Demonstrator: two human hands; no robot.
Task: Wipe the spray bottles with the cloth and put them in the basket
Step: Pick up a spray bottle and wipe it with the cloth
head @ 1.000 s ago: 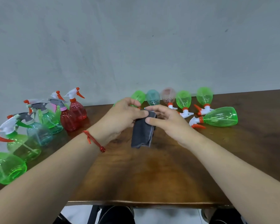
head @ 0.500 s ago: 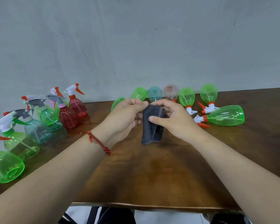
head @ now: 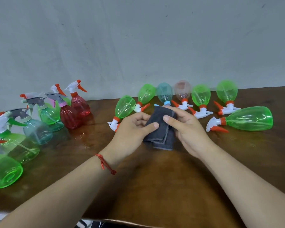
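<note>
Both hands hold a folded dark grey cloth (head: 161,129) above the middle of the brown table (head: 163,186). My left hand (head: 132,130) pinches its left edge with the thumb on top. My right hand (head: 186,129) grips its right side. Behind the cloth, several spray bottles lie on their sides in a row: a green one (head: 124,106), a teal one (head: 164,92), a pale pink one (head: 182,88) and more green ones. The largest green bottle (head: 248,118) lies at the right. No basket is in view.
At the left edge of the table stand several upright spray bottles: two red ones (head: 79,104), teal ones (head: 37,130) and green ones (head: 5,170). A grey wall (head: 138,38) rises right behind the table. The table's front edge runs below my forearms.
Both hands have dropped a little towards me with the cloth. The cloth now shows more folded layers and hangs lower between them. The bottles have not moved.
</note>
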